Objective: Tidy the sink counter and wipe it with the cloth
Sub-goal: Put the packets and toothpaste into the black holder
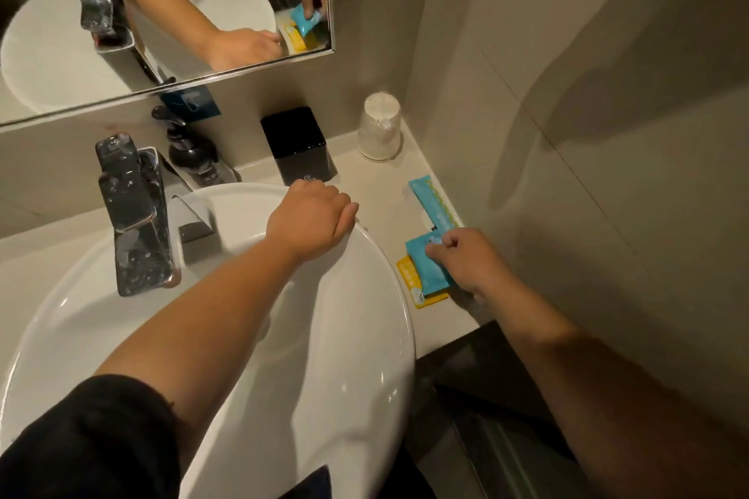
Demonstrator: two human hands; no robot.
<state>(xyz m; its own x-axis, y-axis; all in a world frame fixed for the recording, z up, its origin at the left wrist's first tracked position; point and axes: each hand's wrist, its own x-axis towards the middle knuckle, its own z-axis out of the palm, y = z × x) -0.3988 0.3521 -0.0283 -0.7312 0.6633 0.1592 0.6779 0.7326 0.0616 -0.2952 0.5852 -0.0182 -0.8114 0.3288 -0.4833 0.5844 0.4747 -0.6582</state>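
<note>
My right hand (pixel 466 259) pinches a blue sachet (pixel 427 267) that lies over a yellow sachet (pixel 409 280) on the beige counter (pixel 377 190), right of the white basin (pixel 364 336). A longer blue packet (pixel 431 201) lies beyond them along the wall. My left hand (pixel 312 215) rests curled on the basin's far rim, fingers closed; I cannot see anything in it. No cloth is visible.
A black square box (pixel 298 144) and an upturned wrapped cup (pixel 381 126) stand at the back of the counter. A dark soap pump bottle (pixel 194 154) sits behind the chrome tap (pixel 138 215). The mirror (pixel 162 12) hangs above. The wall (pixel 567 174) closes the right side.
</note>
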